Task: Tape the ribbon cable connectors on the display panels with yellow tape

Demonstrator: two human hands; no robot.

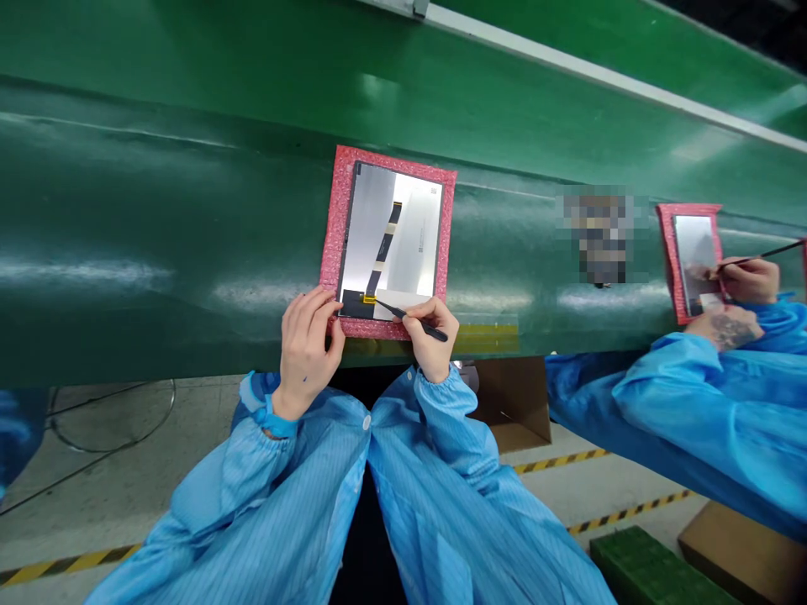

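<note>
A shiny display panel (413, 220) with a black flex cable (384, 244) lies on a pink foam pad (332, 244) on the green conveyor belt (157, 218). My left hand (307, 340) rests on the pad's near left corner, its fingers curled and pressing the panel's edge. My right hand (432, 336) pinches black tweezers (413, 319). Their tip touches a small yellow tape piece (369, 298) at the lower end of the cable.
A co-worker in a blue coat (693, 403) works at the right with a thin tool on a second panel on a pink pad (669, 260). Cardboard boxes (514, 403), a green crate (649, 571) and striped floor tape (561, 460) lie below the belt.
</note>
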